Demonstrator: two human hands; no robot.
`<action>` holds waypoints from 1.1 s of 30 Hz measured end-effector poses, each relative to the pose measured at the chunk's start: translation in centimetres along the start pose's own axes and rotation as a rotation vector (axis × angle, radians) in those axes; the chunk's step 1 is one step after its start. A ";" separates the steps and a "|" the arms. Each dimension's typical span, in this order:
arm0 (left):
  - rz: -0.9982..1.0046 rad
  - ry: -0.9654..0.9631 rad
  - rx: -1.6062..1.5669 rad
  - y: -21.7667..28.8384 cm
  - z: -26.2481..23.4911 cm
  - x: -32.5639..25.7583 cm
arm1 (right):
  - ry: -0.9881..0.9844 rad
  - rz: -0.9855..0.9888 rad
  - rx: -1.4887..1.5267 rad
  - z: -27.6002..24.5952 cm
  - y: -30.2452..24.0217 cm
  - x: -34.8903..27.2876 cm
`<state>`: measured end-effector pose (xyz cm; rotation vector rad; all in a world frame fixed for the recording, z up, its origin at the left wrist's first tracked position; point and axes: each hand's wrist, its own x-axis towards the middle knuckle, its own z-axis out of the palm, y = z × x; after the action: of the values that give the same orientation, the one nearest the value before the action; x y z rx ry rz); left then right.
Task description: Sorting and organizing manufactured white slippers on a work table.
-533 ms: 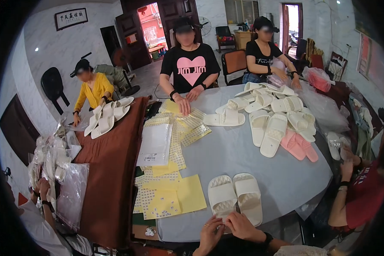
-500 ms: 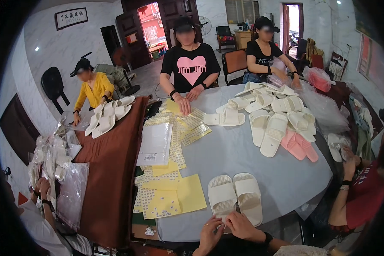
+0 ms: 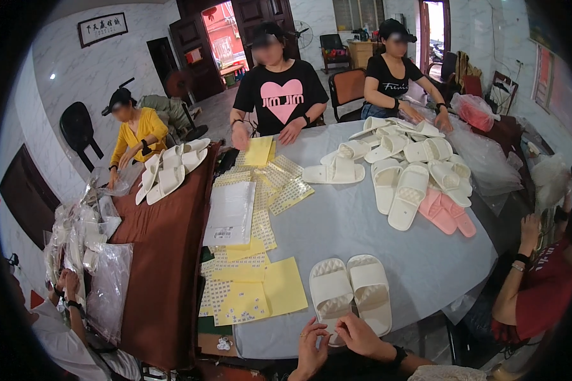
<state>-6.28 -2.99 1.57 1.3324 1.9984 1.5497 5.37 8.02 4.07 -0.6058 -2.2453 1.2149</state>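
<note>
Lying near table edge (image 3: 419, 319): slippers (image 3: 370, 277), hands (image 3: 357, 336) at heels (image 3: 378, 322); open tabletop (image 3: 337, 222) beyond.

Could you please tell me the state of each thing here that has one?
Left hand: fingers curled; grip unclear
Right hand: fingers curled; grip unclear
Front white slippers: side by side, straps up
White slipper pile: loosely heaped
Pink slippers: lying together
Yellow sticker sheets: spread, overlapping
Dark wooden door: open

Sticker sheets (image 3: 240, 273) lie left of the slipper pair (image 3: 362, 282).
</note>
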 end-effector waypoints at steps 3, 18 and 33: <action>0.039 -0.039 -0.003 -0.3 0.1 0.2 | -0.054 -0.049 -0.068 -0.3 0.2 0.6; -0.040 0.065 0.055 -0.6 0.5 -1.4 | -0.099 -0.106 -0.166 -0.6 -1.0 0.5; 0.052 -0.298 0.463 0.3 0.7 -0.3 | 0.203 0.071 -0.301 -4.6 0.7 0.8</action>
<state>-5.53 -2.82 1.49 1.6755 2.2107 0.8601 7.71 11.76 5.85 -0.8874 -2.2627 0.8092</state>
